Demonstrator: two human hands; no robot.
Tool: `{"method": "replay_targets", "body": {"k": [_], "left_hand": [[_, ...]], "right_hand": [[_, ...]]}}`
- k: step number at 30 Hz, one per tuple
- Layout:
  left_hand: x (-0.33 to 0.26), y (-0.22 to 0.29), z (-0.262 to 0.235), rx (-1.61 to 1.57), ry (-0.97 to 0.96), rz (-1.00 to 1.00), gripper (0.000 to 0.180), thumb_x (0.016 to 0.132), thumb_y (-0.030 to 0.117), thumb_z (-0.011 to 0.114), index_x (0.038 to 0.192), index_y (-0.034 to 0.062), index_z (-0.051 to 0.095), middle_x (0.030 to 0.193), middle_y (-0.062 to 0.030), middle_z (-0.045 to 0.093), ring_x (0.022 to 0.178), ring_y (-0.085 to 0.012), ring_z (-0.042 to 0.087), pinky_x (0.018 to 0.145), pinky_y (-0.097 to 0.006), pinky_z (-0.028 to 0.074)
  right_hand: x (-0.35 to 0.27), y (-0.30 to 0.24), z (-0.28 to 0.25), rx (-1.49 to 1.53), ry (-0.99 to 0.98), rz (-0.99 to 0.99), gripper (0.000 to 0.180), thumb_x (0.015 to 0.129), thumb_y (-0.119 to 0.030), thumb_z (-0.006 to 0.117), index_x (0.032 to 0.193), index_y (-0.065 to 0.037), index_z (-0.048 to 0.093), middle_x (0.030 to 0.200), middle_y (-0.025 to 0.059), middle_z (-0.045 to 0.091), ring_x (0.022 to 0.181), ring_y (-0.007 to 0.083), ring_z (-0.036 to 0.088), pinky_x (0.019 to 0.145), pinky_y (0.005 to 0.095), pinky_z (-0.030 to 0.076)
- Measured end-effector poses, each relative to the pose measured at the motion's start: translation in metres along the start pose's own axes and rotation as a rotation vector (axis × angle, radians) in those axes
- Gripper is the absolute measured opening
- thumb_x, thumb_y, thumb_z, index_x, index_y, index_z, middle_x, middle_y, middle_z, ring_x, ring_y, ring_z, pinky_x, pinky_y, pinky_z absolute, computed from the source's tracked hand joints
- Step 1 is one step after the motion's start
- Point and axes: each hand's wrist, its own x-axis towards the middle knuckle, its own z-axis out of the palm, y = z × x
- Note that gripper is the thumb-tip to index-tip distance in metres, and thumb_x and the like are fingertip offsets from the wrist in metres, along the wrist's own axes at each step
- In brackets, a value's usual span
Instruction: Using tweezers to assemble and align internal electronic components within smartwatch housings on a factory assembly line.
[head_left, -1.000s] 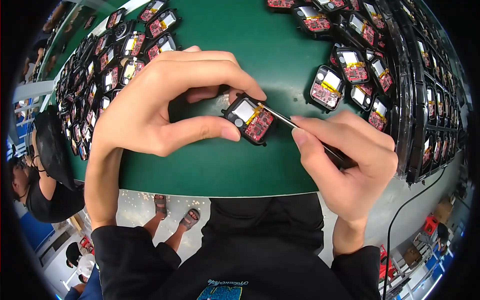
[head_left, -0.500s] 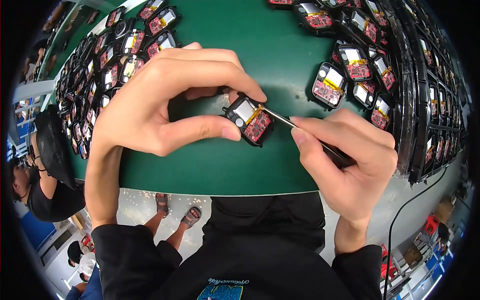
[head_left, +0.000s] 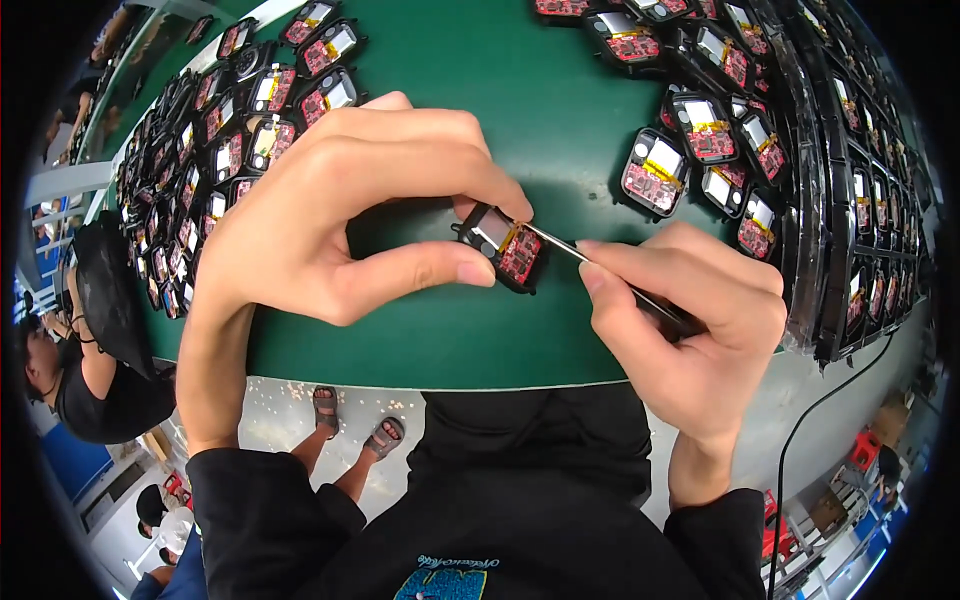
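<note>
Between the thumb and fingers of my left hand (head_left: 350, 215) is a small black watch-like case (head_left: 507, 250), tilted over the table. Its open side shows a red circuit board, a silver battery and yellow tape. My right hand (head_left: 690, 320) is closed like a pen grip on a pair of tweezers (head_left: 575, 252), thin and metallic with a dark body. The tip reaches the upper edge of the case, by the yellow tape and close to my left index fingertip. Exactly what the tip touches is too small to tell.
The table (head_left: 450, 350) is green. Many similar open cases (head_left: 655, 172) lie loose at the right and in a dense heap (head_left: 190, 170) at the left. Black trays (head_left: 835, 220) filled with cases stand along the right edge. A person in black (head_left: 110, 390) is at the far left.
The case and my left hand have shifted slightly right and down, and the case has tilted a little. My right hand has moved slightly left, its tip staying at the case's edge.
</note>
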Motion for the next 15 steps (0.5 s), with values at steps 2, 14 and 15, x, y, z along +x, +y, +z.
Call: {"method": "replay_targets", "body": {"k": [2, 14, 15], "left_hand": [[0.0, -0.001, 0.001, 0.001, 0.003, 0.006, 0.045, 0.077, 0.027, 0.091, 0.111, -0.0008, 0.082, 0.098, -0.0108, 0.079, 0.085, -0.0253, 0.07, 0.078, -0.036, 0.045], [0.004, 0.007, 0.004, 0.04, 0.027, -0.073, 0.055, 0.074, 0.019, 0.095, 0.124, 0.006, 0.078, 0.09, -0.003, 0.068, 0.08, -0.02, 0.064, 0.075, -0.034, 0.042], [0.004, 0.009, 0.004, 0.049, 0.023, -0.085, 0.054, 0.076, 0.018, 0.094, 0.126, 0.0059, 0.078, 0.093, -0.0037, 0.069, 0.081, -0.0198, 0.063, 0.074, -0.034, 0.042]], "right_hand": [[-0.001, 0.0, -0.001, -0.028, -0.019, -0.002, 0.02, 0.08, 0.011, 0.082, 0.098, 0.004, 0.085, 0.07, 0.0029, 0.066, 0.057, 0.0064, 0.053, 0.052, 0.0242, 0.035], [-0.003, 0.003, -0.005, 0.104, 0.117, -0.028, 0.016, 0.082, 0.007, 0.083, 0.097, 0.003, 0.084, 0.067, 0.0026, 0.066, 0.048, 0.0047, 0.05, 0.046, 0.0237, 0.034], [-0.004, -0.002, -0.009, 0.116, 0.07, 0.032, 0.018, 0.085, 0.01, 0.083, 0.102, 0.006, 0.084, 0.072, 0.0034, 0.068, 0.058, 0.0049, 0.053, 0.052, 0.0236, 0.034]]}}
